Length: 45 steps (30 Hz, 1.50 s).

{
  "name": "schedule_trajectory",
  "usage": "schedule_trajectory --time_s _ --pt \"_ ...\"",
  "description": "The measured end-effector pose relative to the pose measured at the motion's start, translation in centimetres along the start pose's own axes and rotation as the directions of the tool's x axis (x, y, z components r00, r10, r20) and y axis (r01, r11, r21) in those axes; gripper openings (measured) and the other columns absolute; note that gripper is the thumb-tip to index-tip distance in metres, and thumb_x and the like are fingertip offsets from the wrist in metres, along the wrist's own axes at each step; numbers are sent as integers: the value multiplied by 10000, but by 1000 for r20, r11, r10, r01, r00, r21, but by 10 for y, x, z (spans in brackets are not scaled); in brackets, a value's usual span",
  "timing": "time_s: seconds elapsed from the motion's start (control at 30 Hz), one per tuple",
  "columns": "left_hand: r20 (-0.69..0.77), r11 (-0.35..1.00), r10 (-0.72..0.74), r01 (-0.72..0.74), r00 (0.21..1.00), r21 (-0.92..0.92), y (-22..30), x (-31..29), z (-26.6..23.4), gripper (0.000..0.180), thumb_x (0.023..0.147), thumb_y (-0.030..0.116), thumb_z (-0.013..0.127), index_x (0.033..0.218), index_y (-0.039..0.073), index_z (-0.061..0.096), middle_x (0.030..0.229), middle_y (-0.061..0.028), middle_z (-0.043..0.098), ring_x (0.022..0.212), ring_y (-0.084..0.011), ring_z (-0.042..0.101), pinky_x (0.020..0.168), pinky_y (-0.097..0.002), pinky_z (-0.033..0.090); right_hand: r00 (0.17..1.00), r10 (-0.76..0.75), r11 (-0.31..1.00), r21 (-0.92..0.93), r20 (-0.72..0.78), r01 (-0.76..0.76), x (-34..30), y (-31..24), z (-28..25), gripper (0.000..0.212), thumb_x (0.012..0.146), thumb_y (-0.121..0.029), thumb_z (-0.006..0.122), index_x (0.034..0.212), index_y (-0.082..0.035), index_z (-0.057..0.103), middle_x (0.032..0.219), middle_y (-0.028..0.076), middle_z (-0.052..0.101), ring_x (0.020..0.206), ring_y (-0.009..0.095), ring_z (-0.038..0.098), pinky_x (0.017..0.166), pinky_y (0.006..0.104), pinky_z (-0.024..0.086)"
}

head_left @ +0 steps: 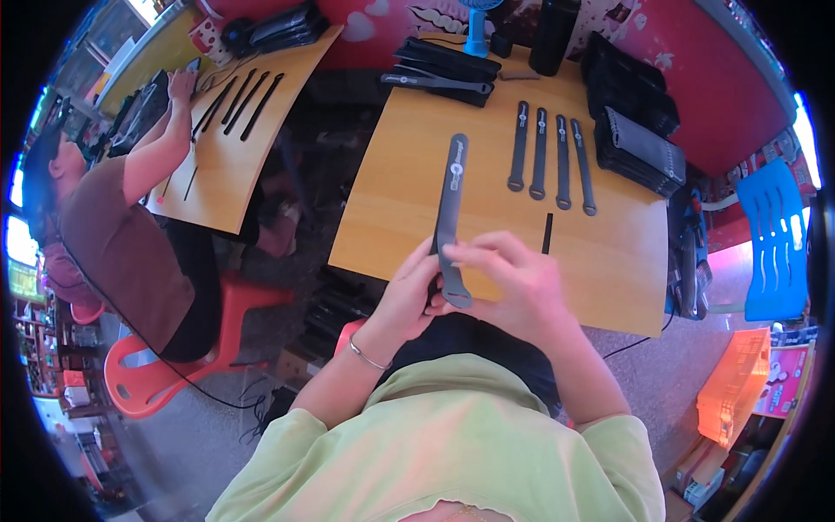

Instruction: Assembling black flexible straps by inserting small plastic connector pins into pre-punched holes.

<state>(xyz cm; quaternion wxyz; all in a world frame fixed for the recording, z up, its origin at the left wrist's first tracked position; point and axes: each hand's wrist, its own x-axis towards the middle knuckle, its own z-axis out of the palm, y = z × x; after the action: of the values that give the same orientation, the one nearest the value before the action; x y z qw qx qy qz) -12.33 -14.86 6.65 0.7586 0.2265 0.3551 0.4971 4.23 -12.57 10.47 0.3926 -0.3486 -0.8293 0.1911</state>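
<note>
My left hand [405, 297] grips a dark grey strap [451, 187] with a light printed mark, near its lower end by the slotted tip. The strap's long rounded end points away from me over the table's near-left part. My right hand [520, 291] is closed at the same strap, index finger and thumb against its lower part. Farther right on the wooden table [391, 209], several matching straps [563, 165] lie side by side, slotted ends toward me. A short black strip [547, 233] rests between them and my right hand.
Bundled straps [439, 74], a blue fan [476, 35] and a black bottle [554, 36] stand at the back. Stacked black pouches [642, 148] line the right edge. At left, a co-worker [122, 235] sits at another table [222, 196] with straps. An orange crate [735, 383] is at right.
</note>
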Motion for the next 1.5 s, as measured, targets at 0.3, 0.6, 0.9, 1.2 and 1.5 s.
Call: schedule_trajectory --time_s 0.3,0.6,0.9,1.2,1.5 --pt "250 980 -199 193 948 50 2 -10 -16 132 986 152 410 1022 48 483 664 60 317 511 -26 264 428 -181 195 825 553 674 644 -113 -363 34 75 -13 76 845 -72 653 900 -20 657 764 -31 605 622 22 481 549 186 347" --pt "246 954 -296 276 923 114 26 -20 -47 141 987 134 383 1020 35 478 663 50 321 507 -30 262 433 -180 197 788 502 847 386 -356 -365 125 162 -73 155 850 -158 683 920 -24 649 729 -41 585 658 29 460 626 207 355" --pt "206 971 -155 187 966 -148 24 -17 -81 318 976 189 298 1146 -8 481 679 -19 430 513 -81 352 434 -200 277 769 75 948 -194 -635 -252 169 213 -58 161 814 -188 692 954 -109 686 806 89 677 706 164 659 634 271 474" --pt "123 986 -3 23 992 -163 19 -7 -72 414 987 295 380 1316 44 390 870 -114 506 761 -242 550 577 -353 568 982 25 869 -481 -188 -114 122 211 8 111 789 -158 647 895 -161 677 887 34 665 782 239 642 655 326 500" --pt "224 969 64 -6 972 -247 11 -4 -65 444 1009 260 317 1415 89 258 1041 -163 577 1047 -333 585 740 -431 585 974 198 850 -514 109 -115 86 200 29 203 802 -99 583 962 -157 692 984 11 663 823 238 642 710 346 513"
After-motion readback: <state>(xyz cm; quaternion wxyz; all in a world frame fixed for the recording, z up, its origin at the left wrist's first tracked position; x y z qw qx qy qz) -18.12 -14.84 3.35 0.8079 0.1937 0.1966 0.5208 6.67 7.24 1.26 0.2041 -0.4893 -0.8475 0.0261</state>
